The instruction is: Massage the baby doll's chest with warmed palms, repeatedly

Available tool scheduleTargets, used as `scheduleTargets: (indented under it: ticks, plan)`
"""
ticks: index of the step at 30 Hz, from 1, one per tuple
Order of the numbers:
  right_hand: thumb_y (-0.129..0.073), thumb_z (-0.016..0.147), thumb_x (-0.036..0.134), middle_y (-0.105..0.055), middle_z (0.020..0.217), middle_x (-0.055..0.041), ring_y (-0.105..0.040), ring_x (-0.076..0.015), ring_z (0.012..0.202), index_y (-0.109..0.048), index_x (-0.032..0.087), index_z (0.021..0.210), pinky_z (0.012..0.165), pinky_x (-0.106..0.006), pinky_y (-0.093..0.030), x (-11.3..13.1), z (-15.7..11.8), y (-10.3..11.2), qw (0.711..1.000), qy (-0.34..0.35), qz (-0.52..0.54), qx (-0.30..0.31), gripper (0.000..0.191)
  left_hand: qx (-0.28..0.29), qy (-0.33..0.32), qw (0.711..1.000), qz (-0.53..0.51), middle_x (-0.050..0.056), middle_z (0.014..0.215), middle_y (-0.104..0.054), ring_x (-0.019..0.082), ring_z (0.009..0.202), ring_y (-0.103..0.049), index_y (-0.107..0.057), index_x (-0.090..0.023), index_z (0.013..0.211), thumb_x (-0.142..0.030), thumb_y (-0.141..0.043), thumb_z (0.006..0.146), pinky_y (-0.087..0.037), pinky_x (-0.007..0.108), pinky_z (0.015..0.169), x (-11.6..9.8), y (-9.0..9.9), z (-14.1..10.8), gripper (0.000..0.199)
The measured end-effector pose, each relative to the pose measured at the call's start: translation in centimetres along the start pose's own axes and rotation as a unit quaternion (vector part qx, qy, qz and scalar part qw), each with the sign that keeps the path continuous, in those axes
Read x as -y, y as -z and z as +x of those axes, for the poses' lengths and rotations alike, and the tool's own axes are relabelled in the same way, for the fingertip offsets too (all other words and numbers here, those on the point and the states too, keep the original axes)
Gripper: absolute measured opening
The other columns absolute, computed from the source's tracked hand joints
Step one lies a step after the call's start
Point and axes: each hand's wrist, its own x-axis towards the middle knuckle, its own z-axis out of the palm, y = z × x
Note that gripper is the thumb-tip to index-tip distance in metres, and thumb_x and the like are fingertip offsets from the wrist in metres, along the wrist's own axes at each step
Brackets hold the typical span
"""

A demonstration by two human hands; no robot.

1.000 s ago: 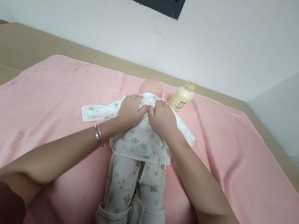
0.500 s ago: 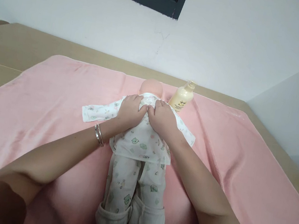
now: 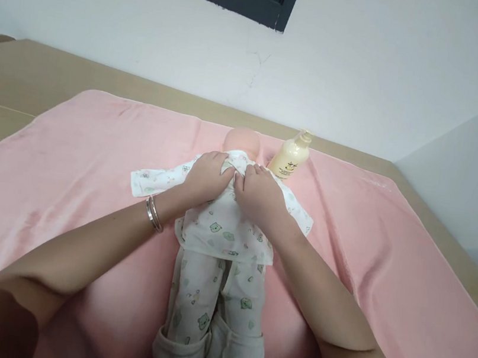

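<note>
A doll point(image 3: 243, 141) is laid lengthwise on a pink blanket point(image 3: 88, 168), which is spread over the desk point(image 3: 58, 65). Its head is placed near the far edge of the blanket, and its legs are pointed to the near side. It is dressed in a white printed shirt point(image 3: 230, 237) and printed trousers point(image 3: 195, 292) with the cuffs folded back. No facial features can be seen, so it cannot be told surely which side is up.

The upper part of the shirt is being handled by both hands. The left hand point(image 3: 207, 180), with bracelets point(image 3: 154, 213) at its wrist, is rested on one shoulder side, and the right hand point(image 3: 261, 197) on the other. The fingers are kept close together and slightly bent over the cloth, with the thumbs near each other at the middle. Whether a fold is pinched cannot be told.

For smoothing or adjusting here, light and even pressure would seem to be needed, so that the cloth is not pulled sideways. A pump bottle point(image 3: 291, 157) is seen near the blanket's far edge, just beside the right shoulder side.
</note>
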Motion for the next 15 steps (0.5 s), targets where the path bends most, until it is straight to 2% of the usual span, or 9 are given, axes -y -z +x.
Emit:
scheduleTargets:
  ticks: [5,7,10,12,15]
  plan:
    - [-0.034,0.099,0.039,-0.07,0.112,-0.017,-0.064,-0.0287,0.102,-0.063,0.013,0.105,0.085,-0.036,-0.046,-1.5,1.1,0.5,0.991,-0.044,0.118,0.04,0.039,-0.01,-0.036,0.997,0.074,0.019,0.11,-0.065,0.032,0.108,-0.059,-0.062,-0.007,0.111,-0.023,-0.036,0.094,-0.047,0.048,0.099,-0.7,-0.5,-0.9,0.035]
    - [-0.035,0.099,0.041,-0.07,0.111,-0.0158,-0.064,-0.0276,0.099,-0.063,0.014,0.104,0.084,-0.035,-0.046,-2.2,1.8,0.4,0.987,-0.054,0.146,0.045,0.04,-0.033,-0.06,0.993,0.097,0.021,0.113,-0.064,0.032,0.111,-0.057,-0.061,-0.006,0.114,-0.021,-0.035,0.094,-0.046,0.048,0.101,-1.1,-0.8,-1.6,0.037]
    - [-0.031,0.1,0.039,-0.068,0.116,-0.0193,-0.061,-0.0297,0.107,-0.062,0.01,0.109,0.092,-0.037,-0.044,-2.3,2.2,0.0,0.993,-0.044,0.108,0.035,0.043,-0.043,-0.061,0.993,0.092,0.021,0.12,-0.063,0.032,0.115,-0.057,-0.06,-0.006,0.118,-0.021,-0.035,0.094,-0.045,0.047,0.102,-1.3,-0.9,-1.7,0.038]
    - [-0.027,0.101,0.035,-0.066,0.121,-0.0216,-0.059,-0.0312,0.114,-0.059,0.007,0.115,0.097,-0.039,-0.043,-1.8,1.9,0.0,0.997,-0.032,0.066,0.034,0.045,-0.021,-0.035,0.997,0.068,0.019,0.122,-0.064,0.031,0.116,-0.057,-0.06,-0.008,0.12,-0.025,-0.038,0.094,-0.045,0.046,0.103,-0.9,-0.6,-1.1,0.038]
    - [-0.026,0.101,0.029,-0.064,0.124,-0.0227,-0.056,-0.0327,0.119,-0.057,0.004,0.12,0.1,-0.04,-0.041,-0.7,0.7,0.4,0.999,-0.001,0.019,0.038,0.043,0.018,-0.006,1.0,0.022,0.015,0.116,-0.068,0.03,0.111,-0.061,-0.063,-0.012,0.111,-0.033,-0.045,0.091,-0.048,0.043,0.099,-0.2,0.0,-0.1,0.034]
